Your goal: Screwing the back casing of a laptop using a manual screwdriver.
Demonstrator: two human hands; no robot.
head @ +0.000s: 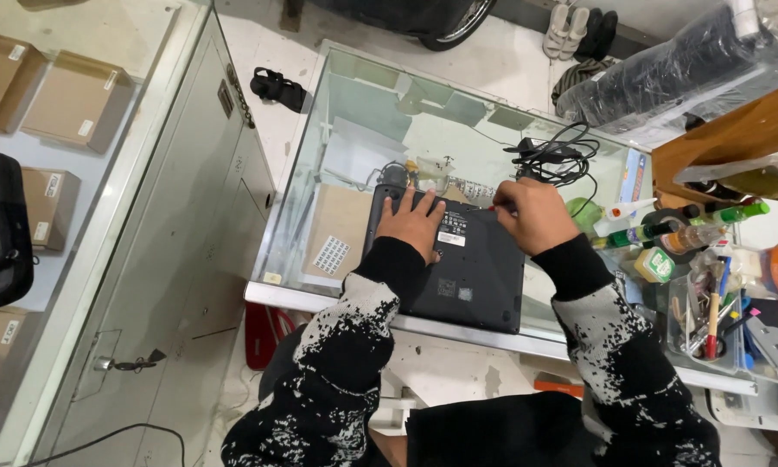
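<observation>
A dark grey laptop (471,277) lies bottom side up on a glass counter (363,130). My left hand (412,222) rests flat on the laptop's far left part, fingers spread. My right hand (534,214) is closed around a small tool with a red tip (494,207), held at the laptop's far edge. Both sleeves are black with white speckles.
A coiled black cable (557,156) lies on the glass beyond my right hand. Bottles, a green container and a clear box of tools (717,324) crowd the right side. Cardboard boxes (78,99) and a black bag (0,229) sit on a shelf at left.
</observation>
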